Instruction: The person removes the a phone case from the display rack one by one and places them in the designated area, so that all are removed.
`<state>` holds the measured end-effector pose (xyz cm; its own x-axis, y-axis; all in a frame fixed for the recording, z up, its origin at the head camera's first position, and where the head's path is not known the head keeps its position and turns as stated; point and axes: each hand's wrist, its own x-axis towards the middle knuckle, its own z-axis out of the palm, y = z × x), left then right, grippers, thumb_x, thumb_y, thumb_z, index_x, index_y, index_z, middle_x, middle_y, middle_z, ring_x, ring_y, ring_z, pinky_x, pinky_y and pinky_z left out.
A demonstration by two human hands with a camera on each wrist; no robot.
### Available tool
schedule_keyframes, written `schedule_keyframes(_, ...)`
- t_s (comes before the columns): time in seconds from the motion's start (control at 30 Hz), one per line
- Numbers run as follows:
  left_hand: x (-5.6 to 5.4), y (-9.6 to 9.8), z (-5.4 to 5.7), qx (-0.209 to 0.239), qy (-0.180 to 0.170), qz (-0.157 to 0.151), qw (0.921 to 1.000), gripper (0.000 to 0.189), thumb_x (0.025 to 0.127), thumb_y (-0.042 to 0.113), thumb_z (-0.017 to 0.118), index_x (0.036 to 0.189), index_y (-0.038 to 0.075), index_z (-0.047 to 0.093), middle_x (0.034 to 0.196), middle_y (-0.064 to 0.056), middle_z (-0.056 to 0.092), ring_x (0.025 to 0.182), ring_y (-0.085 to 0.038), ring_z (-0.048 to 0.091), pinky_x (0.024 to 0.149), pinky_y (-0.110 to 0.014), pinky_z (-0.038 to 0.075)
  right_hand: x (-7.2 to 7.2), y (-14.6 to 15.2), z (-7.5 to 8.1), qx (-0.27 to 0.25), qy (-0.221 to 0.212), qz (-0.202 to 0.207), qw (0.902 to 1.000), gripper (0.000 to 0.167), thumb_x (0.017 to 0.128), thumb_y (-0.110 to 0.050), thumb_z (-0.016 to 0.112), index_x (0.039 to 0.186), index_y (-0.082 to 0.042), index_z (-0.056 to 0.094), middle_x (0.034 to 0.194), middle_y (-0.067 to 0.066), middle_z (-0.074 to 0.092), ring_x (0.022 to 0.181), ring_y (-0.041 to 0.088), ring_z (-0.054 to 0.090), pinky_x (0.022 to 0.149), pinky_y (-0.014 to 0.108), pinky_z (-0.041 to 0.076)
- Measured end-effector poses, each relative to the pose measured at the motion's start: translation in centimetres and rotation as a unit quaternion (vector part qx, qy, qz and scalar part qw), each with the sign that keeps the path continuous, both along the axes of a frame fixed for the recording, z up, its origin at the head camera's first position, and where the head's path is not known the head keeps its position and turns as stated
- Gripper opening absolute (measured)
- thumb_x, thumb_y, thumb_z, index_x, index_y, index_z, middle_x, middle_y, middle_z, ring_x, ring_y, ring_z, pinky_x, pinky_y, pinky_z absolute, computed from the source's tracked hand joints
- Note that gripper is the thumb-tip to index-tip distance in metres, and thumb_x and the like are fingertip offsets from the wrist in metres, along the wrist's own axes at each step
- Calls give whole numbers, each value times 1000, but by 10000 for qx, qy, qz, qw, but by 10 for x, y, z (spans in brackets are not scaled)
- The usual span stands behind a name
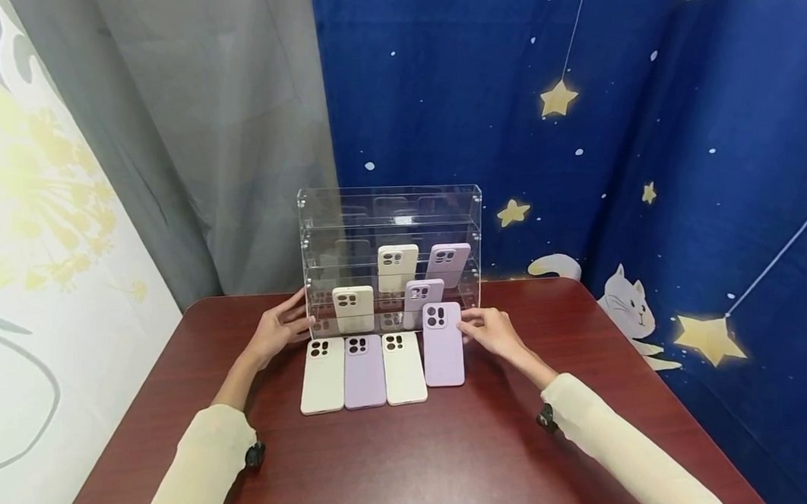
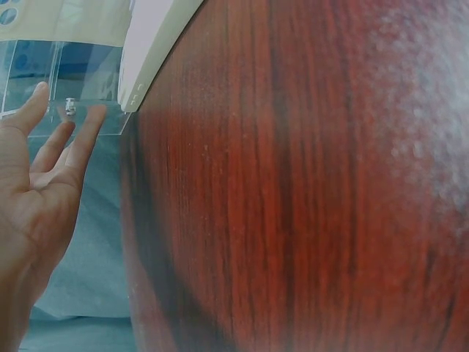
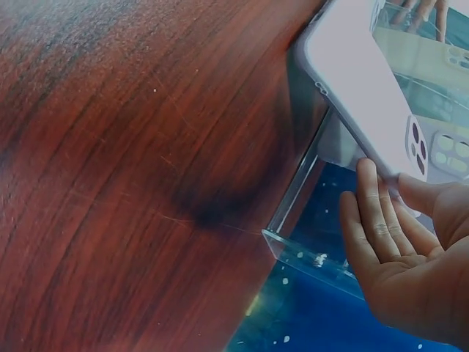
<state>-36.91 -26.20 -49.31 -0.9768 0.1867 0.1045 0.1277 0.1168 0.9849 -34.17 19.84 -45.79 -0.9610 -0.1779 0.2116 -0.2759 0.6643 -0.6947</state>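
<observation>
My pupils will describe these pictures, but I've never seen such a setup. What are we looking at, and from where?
There is no robot here: a person is working with bare hands. The wide picture is taken from the person's head, the closer two from the left and right wrists. On the dark red table, a clear tiered stand holds two cream phone cases and two purple phone cases. In front of it, three more cases form a row: cream, purple, cream. The right hand pinches another purple case by its edge. The left hand is at the stand's left side, holding no case.
</observation>
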Motion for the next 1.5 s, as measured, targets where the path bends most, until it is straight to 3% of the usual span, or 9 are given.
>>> schedule_keyframes(0.2, -2, -1, -2, -34, -16, 64, 10000, 78, 100, 7, 71, 163, 31, 34, 159, -26, 40, 135, -42, 53, 99, -53, 56, -6, 1, -9, -108, -130, -1, 9999, 30, 96, -20, 78, 120, -2, 77, 86, 12, 79, 77, 32, 78, 69, 19, 51)
schedule_keyframes(0.43, -1, 1, -4, 173, 14, -65, 9998, 77, 100, 1, 68, 165, 23, 31, 157, -32, 40, 135, -47, 52, 98, -55, 56, -8, 0, -20, -215, -414, -85, 9989, 29, 95, -20, 78, 119, -3, 77, 88, 14, 79, 75, 26, 78, 74, 19, 53)
schedule_keyframes(0.8, -1, -3, -3, -39, 14, 39, 10000, 77, 101, 5, 69, 164, 30, 33, 159, -27, 40, 138, -43, 50, 100, -54, 55, -12, -4, -30, -203, -537, -55, 9983, 26, 94, -18, 79, 116, -3, 79, 83, 7, 80, 69, 21, 78, 91, 36, 60)
schedule_keyframes(0.9, -2, -2, -2, 33, 33, 41, 10000, 76, 101, 4, 69, 164, 30, 34, 159, -28, 40, 138, -44, 51, 100, -54, 55, -15, -5, -35, -96, -507, -61, 9986, 24, 94, -19, 79, 113, -4, 80, 81, 6, 79, 67, 19, 77, 87, 30, 59)
schedule_keyframes(1.17, 0, 0, -3, 110, -81, 7, 9999, 77, 100, 5, 70, 163, 30, 35, 159, -28, 40, 138, -44, 50, 101, -55, 54, -15, -9, -43, -116, -730, -56, 9972, 22, 93, -16, 79, 109, -1, 81, 75, 5, 78, 61, 16, 74, 58, 15, 51)
schedule_keyframes(1.5, -1, 1, 0, 111, -31, 12, 9999, 76, 100, 4, 69, 163, 29, 35, 158, -30, 40, 137, -47, 50, 100, -57, 54, -15, -8, -41, -96, -741, -73, 9972, 22, 92, -13, 79, 109, 2, 80, 73, 7, 77, 59, 16, 74, 54, 16, 54)
